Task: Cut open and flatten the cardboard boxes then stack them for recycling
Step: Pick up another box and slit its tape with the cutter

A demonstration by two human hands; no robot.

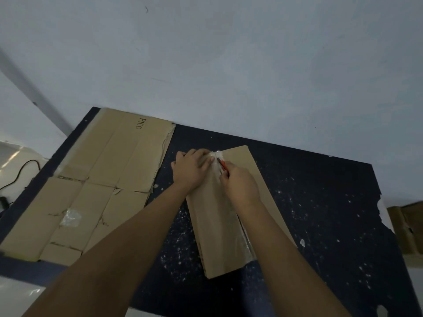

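A long, narrow cardboard box [217, 229] lies on the dark table [320, 213], with clear tape running along its top seam. My left hand [191, 168] presses flat on the box's far end. My right hand [239, 185] grips a red-handled utility knife [223, 167], whose blade touches the taped seam near the far end. A flattened cardboard sheet [91, 186] marked "PICO" lies spread on the table's left side.
More brown cardboard [407, 227] stands off the table's right edge. A black cable [20, 172] runs over a white surface at the left. A pale wall rises right behind the table. The dark tabletop is speckled with white flecks.
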